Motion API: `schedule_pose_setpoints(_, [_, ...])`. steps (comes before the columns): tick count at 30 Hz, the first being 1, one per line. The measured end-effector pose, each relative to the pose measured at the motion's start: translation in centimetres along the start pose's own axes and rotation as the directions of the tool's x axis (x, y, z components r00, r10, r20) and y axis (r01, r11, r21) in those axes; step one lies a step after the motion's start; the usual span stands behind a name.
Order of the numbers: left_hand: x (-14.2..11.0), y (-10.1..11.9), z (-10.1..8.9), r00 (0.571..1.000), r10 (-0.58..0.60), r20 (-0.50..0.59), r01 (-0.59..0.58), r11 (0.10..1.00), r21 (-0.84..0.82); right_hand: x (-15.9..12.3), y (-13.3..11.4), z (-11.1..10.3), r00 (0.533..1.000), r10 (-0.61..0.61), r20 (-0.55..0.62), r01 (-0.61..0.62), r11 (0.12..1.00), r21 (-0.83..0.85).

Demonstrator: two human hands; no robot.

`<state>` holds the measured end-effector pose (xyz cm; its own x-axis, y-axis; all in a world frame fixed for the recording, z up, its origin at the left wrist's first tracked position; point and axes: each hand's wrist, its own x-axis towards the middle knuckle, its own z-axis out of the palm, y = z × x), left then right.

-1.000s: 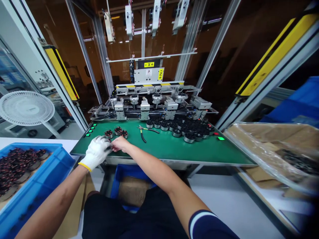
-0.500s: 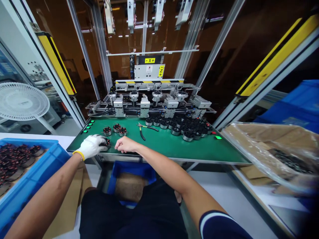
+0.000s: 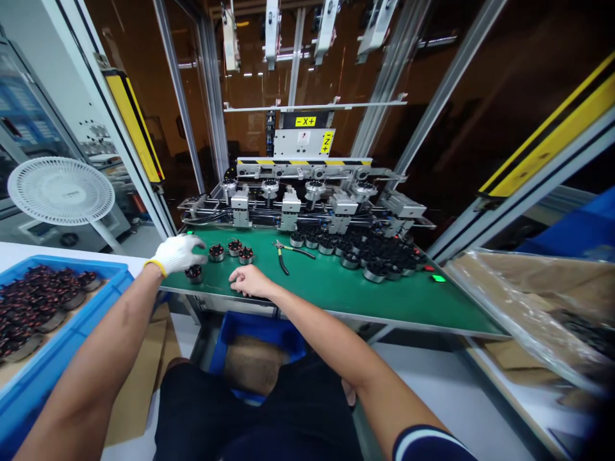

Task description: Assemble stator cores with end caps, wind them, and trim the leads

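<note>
My left hand (image 3: 179,254), in a white knit glove, is over the left part of the green work surface (image 3: 307,288). Its fingers are apart and hold nothing. Just below them a wound motor stator (image 3: 194,274), black with a silver rim, stands on the surface. My bare right hand (image 3: 250,282) is to the right of that stator, low near the front edge, its fingers curled together. Whatever they may pinch is too small to make out. Behind the hands stand three copper-wound stators (image 3: 216,252). Cutting pliers (image 3: 283,256) with dark and yellow-green handles lie farther right.
Many black stators (image 3: 375,253) crowd the right of the surface, before a winding machine (image 3: 307,192). At left, a blue crate (image 3: 110,272) holds wound stators. A plastic-lined carton (image 3: 523,288) stands at right, a blue bin (image 3: 218,346) below the front edge.
My left hand has come off the stator it was holding, its fingers spreading as it lifted left. My right hand stays curled near the front edge. The whole view has shifted slightly.
</note>
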<state>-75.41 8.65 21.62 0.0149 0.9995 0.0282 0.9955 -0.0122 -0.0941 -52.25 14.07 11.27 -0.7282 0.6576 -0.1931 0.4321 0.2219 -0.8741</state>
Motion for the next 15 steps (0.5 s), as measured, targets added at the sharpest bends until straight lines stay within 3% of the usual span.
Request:
schedule_pose_setpoints(7, [2.7, 3.7, 3.7, 0.980, -0.069, -0.184, 0.083, 0.994, 0.071, -0.5, 0.3, 0.4, 0.998, 0.037, -0.054, -0.035, 0.999, 0.035])
schedule_pose_setpoints(10, [2.0, 3.9, 4.2, 0.965, -0.065, -0.254, 0.085, 0.994, 0.067, -0.2, 0.3, 0.6, 0.994, 0.069, -0.084, -0.062, 0.995, 0.077])
schedule_pose_setpoints(15, [-0.3, 5.1, 4.3, 0.962, 0.071, -0.262, -0.052, 0.995, 0.081, 2.7, -1.7, 1.6, 0.967, 0.152, -0.203, -0.115, 0.976, 0.184])
